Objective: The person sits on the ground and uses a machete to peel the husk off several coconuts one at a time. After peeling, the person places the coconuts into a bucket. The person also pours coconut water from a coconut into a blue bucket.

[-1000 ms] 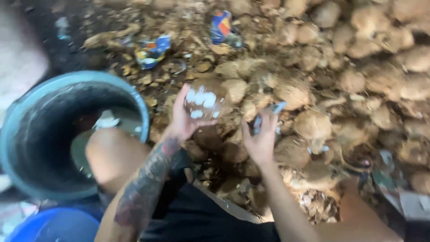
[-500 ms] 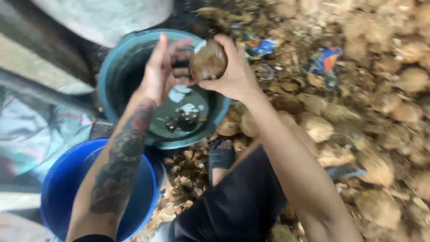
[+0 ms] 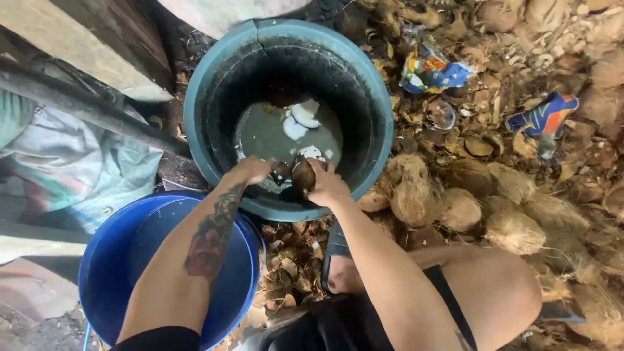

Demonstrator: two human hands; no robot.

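A dark brown piece of coconut shell (image 3: 303, 174) sits at the centre of the frame, over the near rim of the round dark teal tub (image 3: 208, 84). The right hand (image 3: 328, 185) holds it in a closed grip, long axis roughly upright. The left hand (image 3: 250, 170), just left, pinches a smaller dark fragment (image 3: 281, 172). White coconut pieces (image 3: 298, 120) float in murky water beyond. The fingertips are hard to make out. A blue plastic bucket (image 3: 107, 279) stands lower left; husked brown coconuts (image 3: 455, 205) lie to the right.

The ground (image 3: 494, 130) is bare earth strewn with dry husk fibre, shell scraps and crumpled colourful wrappers (image 3: 432, 70), with whole husked coconuts (image 3: 455, 201) heaped to the right. At far left, weathered wooden planks (image 3: 84, 45) slant above rumpled pale cloth (image 3: 71, 169), all under soft daylight.
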